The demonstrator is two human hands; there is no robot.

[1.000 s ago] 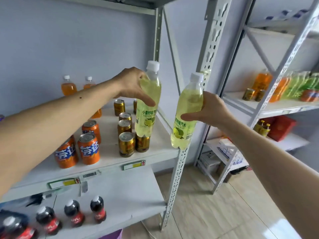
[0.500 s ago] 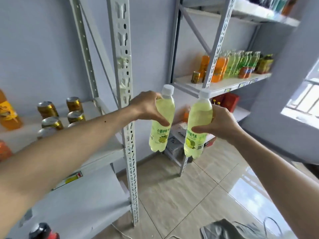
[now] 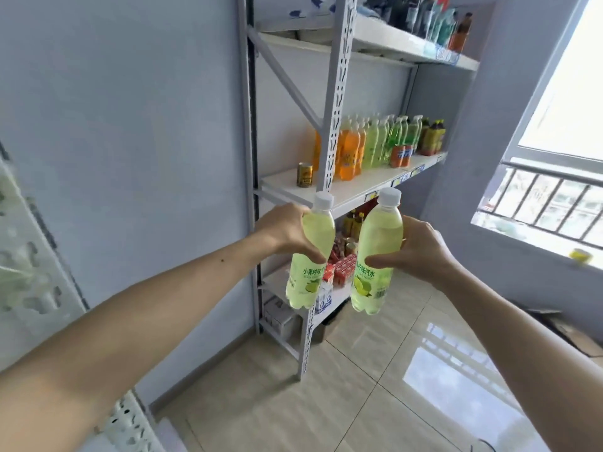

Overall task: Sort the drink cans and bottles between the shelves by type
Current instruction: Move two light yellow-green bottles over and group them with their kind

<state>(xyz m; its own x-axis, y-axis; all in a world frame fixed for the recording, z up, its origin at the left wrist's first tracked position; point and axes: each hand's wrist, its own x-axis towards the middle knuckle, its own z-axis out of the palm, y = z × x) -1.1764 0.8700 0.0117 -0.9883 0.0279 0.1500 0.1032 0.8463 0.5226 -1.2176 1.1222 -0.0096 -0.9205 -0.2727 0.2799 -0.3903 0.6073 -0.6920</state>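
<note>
Left hand grasping the upper body of a clear plastic bottle of pale lime-green drink with a white cap; right hand grasping a second lime-green plastic bottle with a white cap in the same way. Both bottles are upright, held in the air side by side, near each other but apart, in front of a grey metal shelving rack. On the rack's white middle shelf, beyond the bottles: a lone gold can at the left, then orange-drink bottles, a row of green-drink bottles, and orange cans toward the right. Small red cartons sit on the lower shelf behind the held bottles. Beige tiled floor below; barred window at the right.
</note>
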